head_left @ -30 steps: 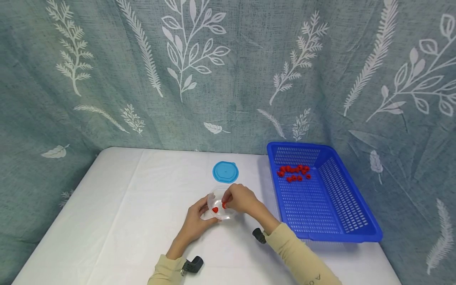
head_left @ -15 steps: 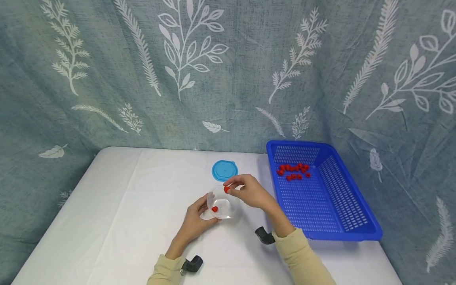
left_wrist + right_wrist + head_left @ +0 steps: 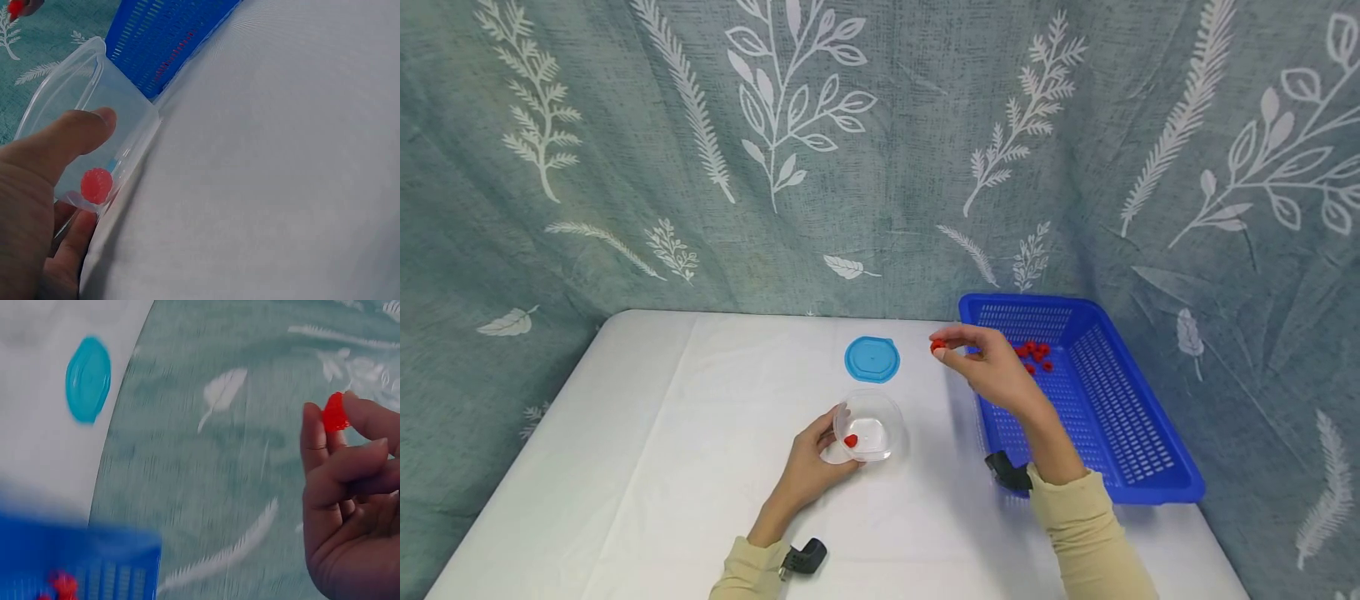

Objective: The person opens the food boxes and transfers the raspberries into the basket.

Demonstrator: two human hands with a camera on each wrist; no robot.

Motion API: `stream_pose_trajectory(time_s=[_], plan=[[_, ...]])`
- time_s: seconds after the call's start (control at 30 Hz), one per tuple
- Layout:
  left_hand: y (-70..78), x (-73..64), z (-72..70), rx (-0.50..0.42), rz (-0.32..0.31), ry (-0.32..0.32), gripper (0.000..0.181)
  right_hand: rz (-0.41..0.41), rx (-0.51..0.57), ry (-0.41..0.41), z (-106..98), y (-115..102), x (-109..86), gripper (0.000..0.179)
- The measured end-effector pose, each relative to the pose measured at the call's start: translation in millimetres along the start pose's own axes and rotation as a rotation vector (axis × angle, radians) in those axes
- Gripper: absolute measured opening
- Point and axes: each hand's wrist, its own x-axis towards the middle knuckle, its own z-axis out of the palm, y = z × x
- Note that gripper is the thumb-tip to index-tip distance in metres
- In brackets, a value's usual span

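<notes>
My left hand (image 3: 811, 467) grips the side of a clear plastic tub (image 3: 880, 417), thumb on one side and fingers on the other. One red raspberry (image 3: 96, 185) lies inside, seen through the tub's wall in the left wrist view. Between thumb and fingertips, my right hand (image 3: 992, 367) pinches another raspberry (image 3: 335, 412). That hand is in the air over the near-left rim of a blue basket (image 3: 1075, 450). More raspberries (image 3: 1037, 352) lie in the basket, partly hidden behind the right hand in the head view.
A round blue lid (image 3: 872, 359) lies flat on the white-covered table (image 3: 700, 417), behind the tub. The basket takes up the table's right side. A patterned green curtain (image 3: 910, 167) hangs close behind the table and along its sides.
The right hand has lifted its raspberry out of the tub and carried it right and back to the basket's edge. The left hand and tub have stayed put.
</notes>
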Motion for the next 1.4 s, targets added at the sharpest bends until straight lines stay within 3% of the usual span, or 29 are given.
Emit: stream_pose_trajectory(time_s=[0.2, 0.4, 0.67, 0.87, 1.03, 1.4], plan=[[0.0, -0.5, -0.6, 0.005, -0.002, 0.004, 0.091, 0.017, 0.001, 0.092, -35, 28, 6.2, 0.032], [-0.3, -0.7, -1.0, 0.011, -0.006, 0.01, 0.091, 0.069, -0.055, 0.11, -56, 70, 18.7, 0.035], [-1.3, 0.8, -2.1, 0.026, 0.016, 0.016, 0.09, 0.072, -0.069, -0.013, -63, 121, 32.8, 0.033], [-2.6, 0.6, -3.4, 0.04, 0.035, 0.03, 0.089, 0.04, -0.179, -0.092, -64, 141, 41.2, 0.027], [-2.8, 2.1, -3.1, 0.029, 0.018, 0.024, 0.089, 0.085, -0.19, -0.182, -68, 157, 47.0, 0.026], [-0.3, 0.2, 0.7, 0.014, -0.024, 0.015, 0.091, 0.085, -0.218, -0.2, -70, 180, 46.0, 0.027]])
